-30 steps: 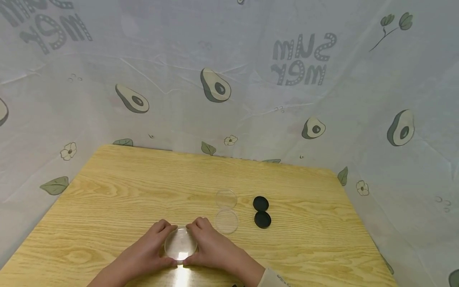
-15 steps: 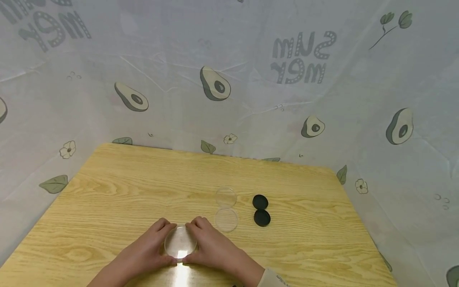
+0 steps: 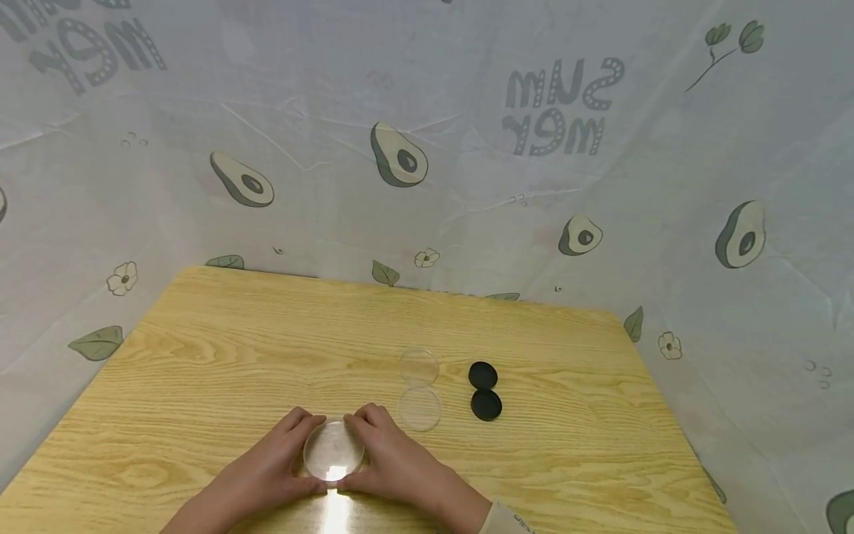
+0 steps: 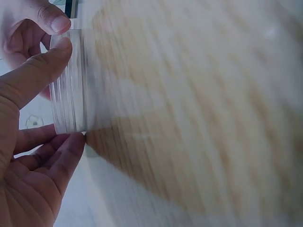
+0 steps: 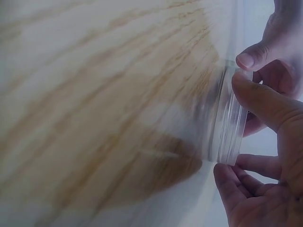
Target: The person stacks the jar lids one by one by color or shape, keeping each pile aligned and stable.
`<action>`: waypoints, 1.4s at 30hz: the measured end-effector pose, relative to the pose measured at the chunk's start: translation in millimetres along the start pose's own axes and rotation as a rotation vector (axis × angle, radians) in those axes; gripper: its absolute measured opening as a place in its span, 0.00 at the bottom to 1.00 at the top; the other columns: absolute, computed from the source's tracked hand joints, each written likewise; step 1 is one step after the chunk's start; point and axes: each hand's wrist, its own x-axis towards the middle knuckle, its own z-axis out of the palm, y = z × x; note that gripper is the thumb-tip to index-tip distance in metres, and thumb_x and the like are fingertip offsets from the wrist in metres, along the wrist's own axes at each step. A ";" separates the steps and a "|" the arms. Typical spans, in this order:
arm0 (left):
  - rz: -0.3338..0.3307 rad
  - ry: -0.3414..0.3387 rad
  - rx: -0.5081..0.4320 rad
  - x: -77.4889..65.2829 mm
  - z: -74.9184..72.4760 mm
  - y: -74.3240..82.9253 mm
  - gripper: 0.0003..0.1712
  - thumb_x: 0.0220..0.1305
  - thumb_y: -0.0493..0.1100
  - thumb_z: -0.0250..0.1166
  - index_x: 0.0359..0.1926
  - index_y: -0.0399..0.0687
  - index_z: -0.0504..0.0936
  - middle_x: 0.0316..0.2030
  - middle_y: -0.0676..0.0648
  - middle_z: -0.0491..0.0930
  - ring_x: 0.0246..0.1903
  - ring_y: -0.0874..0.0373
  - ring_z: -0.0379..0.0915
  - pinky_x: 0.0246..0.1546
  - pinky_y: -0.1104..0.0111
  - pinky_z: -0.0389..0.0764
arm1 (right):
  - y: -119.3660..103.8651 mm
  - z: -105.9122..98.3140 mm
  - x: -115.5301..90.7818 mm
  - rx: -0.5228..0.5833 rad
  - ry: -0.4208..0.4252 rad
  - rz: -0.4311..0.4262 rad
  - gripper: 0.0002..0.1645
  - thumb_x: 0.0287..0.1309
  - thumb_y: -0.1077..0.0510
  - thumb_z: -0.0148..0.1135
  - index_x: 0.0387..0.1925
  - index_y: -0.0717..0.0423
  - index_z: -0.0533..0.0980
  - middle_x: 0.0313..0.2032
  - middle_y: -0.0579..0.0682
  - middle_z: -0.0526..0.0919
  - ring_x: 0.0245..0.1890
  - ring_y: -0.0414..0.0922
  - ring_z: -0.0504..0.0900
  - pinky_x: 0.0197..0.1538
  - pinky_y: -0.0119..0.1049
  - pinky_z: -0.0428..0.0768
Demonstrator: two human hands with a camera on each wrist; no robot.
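Note:
A clear petri dish (image 3: 334, 451) lies low at the table's front, between the two hands. My left hand (image 3: 279, 458) grips its left side, thumb on the near edge and fingers on the far edge. From the right, my right hand (image 3: 394, 461) grips it the same way. Seen side-on in the left wrist view, the dish (image 4: 71, 85) shows several layered rims, possibly stacked parts; the thumbs nearly meet on it. In the right wrist view the dish (image 5: 227, 118) stands just against the wood surface. Whether it touches the table is hard to tell.
Two thin clear discs (image 3: 420, 408) lie one behind the other, beyond the right hand. To their right are two black round caps (image 3: 486, 405), also in a line. The wooden table (image 3: 267, 334) ends at a printed white curtain (image 3: 320, 148) behind and at both sides.

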 end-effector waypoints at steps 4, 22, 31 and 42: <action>0.008 0.002 0.001 1.6 0.7 0.5 0.52 0.51 0.65 0.80 0.66 0.35 0.74 0.54 0.50 0.74 0.49 0.62 0.74 0.49 0.65 0.84 | 0.9 -0.4 -1.5 0.023 -0.006 0.011 0.51 0.56 0.39 0.79 0.73 0.58 0.69 0.59 0.47 0.71 0.59 0.37 0.70 0.57 0.24 0.78; -0.041 0.021 0.053 5.1 2.7 11.0 0.61 0.50 0.71 0.78 0.71 0.33 0.70 0.56 0.50 0.74 0.50 0.62 0.74 0.48 0.66 0.84 | 7.5 -3.8 -11.0 0.078 -0.007 0.055 0.59 0.57 0.35 0.76 0.79 0.56 0.60 0.67 0.48 0.67 0.67 0.41 0.69 0.65 0.32 0.79; -0.063 0.049 0.075 23.4 -19.7 17.0 0.55 0.64 0.73 0.67 0.73 0.34 0.68 0.63 0.38 0.74 0.62 0.43 0.75 0.55 0.47 0.83 | 33.9 -35.1 -21.3 0.182 0.030 0.078 0.56 0.60 0.35 0.74 0.80 0.54 0.61 0.72 0.49 0.67 0.73 0.46 0.69 0.72 0.46 0.76; -0.023 0.013 0.062 68.2 -40.8 20.5 0.48 0.71 0.68 0.63 0.76 0.38 0.66 0.70 0.34 0.71 0.69 0.35 0.71 0.63 0.41 0.78 | 84.3 -86.4 -24.0 0.225 0.080 0.102 0.49 0.64 0.40 0.73 0.78 0.55 0.64 0.74 0.54 0.68 0.72 0.57 0.72 0.70 0.58 0.75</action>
